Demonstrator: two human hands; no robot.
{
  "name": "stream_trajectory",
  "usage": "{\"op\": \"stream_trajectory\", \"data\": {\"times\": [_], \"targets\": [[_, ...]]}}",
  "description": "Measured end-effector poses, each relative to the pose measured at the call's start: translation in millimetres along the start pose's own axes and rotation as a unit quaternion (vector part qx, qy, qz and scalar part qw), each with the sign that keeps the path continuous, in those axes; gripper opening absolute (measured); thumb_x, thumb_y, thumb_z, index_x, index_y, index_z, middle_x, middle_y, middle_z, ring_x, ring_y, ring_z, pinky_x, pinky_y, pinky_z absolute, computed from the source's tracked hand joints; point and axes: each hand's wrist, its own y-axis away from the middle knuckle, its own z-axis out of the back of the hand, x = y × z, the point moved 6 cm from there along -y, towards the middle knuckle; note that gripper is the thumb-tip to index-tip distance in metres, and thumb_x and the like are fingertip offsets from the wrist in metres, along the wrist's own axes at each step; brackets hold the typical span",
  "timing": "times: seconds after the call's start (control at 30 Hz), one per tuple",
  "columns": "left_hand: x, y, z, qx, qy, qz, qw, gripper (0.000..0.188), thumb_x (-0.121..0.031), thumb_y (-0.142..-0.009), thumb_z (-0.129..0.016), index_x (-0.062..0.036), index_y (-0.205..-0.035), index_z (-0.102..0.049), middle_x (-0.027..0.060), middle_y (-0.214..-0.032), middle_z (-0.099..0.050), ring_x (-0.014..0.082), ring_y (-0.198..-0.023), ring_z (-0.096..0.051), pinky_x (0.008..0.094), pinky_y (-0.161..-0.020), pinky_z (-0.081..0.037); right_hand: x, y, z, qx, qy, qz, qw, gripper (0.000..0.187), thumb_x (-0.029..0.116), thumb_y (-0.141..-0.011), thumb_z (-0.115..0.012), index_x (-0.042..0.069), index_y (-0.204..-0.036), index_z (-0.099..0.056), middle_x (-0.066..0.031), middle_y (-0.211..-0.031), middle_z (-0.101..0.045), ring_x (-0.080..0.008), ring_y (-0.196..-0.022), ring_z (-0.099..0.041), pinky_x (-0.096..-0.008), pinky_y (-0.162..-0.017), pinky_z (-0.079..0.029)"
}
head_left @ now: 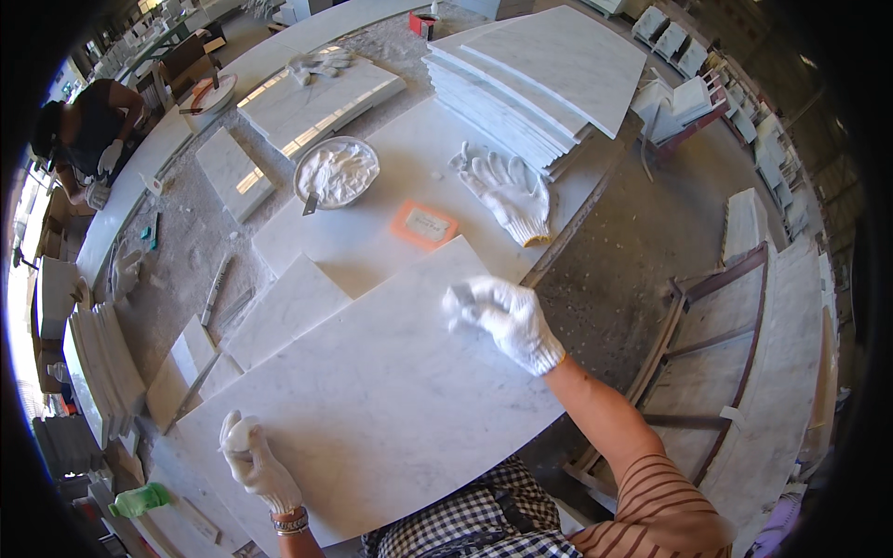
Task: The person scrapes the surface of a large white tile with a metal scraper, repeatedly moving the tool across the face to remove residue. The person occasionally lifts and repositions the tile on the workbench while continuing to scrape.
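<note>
A large white, grey-veined marble slab (372, 372) lies in front of me. My right hand (507, 321), in a white knitted glove, is over its right part with fingers bent together; a greyish patch shows at the fingertips, but I cannot make out what it is. Near the slab's left end is my left hand (256, 465), also gloved, its fingers curled closed; anything inside is hidden. Beyond the slab sit an orange-edged box (425, 224) and a bowl of white paste (337, 173) with a small scraper (311, 202) at its rim. A loose white glove (507, 191) lies to their right.
Thin marble slabs (549, 74) are stacked at the far right of the table. Another slab (316, 98) carries a pair of gloves (319, 65). A marker (217, 288) lies on the dusty surface. A metal rack (716, 353) stands right. Another person (93, 130) works at far left.
</note>
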Motion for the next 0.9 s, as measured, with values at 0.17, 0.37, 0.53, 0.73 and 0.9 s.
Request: {"op": "stream_trajectory", "data": {"times": [0.17,0.37,0.53,0.73,0.9], "targets": [[-36,-2,-79,0.125,0.151,0.029,0.98,0.026,0.003,-0.096,-0.07,0.0022,-0.122,-0.068,0.0076,-0.123,-0.071,0.0163,-0.101,-0.067,0.0282,-0.088,-0.055,14,-82,45,-0.142,-0.059,0.077,0.985,0.016,0.008,-0.098,-0.075,0.0,-0.112,-0.075,-0.0069,-0.102,-0.076,-0.0169,-0.089,-0.074,-0.032,-0.075,-0.065],[-70,-14,-127,0.16,0.071,0.001,0.985,0.032,-0.005,-0.085,-0.082,0.0013,-0.116,-0.073,0.007,-0.096,-0.077,0.0141,-0.083,-0.071,0.0292,-0.079,-0.058,22,-126,-12,-0.006,0.109,-0.031,0.994,0.028,0.008,-0.099,-0.069,-0.001,-0.125,-0.071,-0.0044,-0.091,-0.073,-0.0062,-0.064,-0.06,-0.0239,-0.052,-0.05],[-77,-19,-123,0.18,0.022,-0.048,0.982,0.032,-0.009,-0.082,-0.083,-0.0007,-0.111,-0.075,0.0119,-0.095,-0.077,0.0212,-0.082,-0.074,0.0335,-0.08,-0.059,29,-168,-34,-0.001,0.138,-0.024,0.99,0.034,0.005,-0.097,-0.068,0.0,-0.131,-0.069,-0.0035,-0.09,-0.072,-0.0044,-0.063,-0.057,-0.0226,-0.051,-0.046],[-69,-18,-121,0.214,-0.001,-0.019,0.977,0.035,-0.018,-0.08,-0.085,-0.0005,-0.108,-0.076,0.0165,-0.093,-0.076,0.0315,-0.083,-0.074,0.0376,-0.078,-0.058,23,-189,-37,0.006,0.158,-0.039,0.987,0.026,0.007,-0.097,-0.068,0.001,-0.122,-0.074,-0.0029,-0.092,-0.073,-0.006,-0.072,-0.061,-0.0235,-0.061,-0.051],[-68,-17,-121,0.199,-0.001,-0.05,0.979,0.038,-0.019,-0.078,-0.086,-0.0001,-0.11,-0.076,0.0169,-0.094,-0.076,0.0329,-0.084,-0.074,0.0387,-0.079,-0.058,12,-199,-34,0.017,0.143,-0.041,0.989,0.025,0.009,-0.098,-0.068,0.001,-0.12,-0.074,-0.0034,-0.093,-0.073,-0.0067,-0.074,-0.063,-0.0241,-0.062,-0.052]]}}
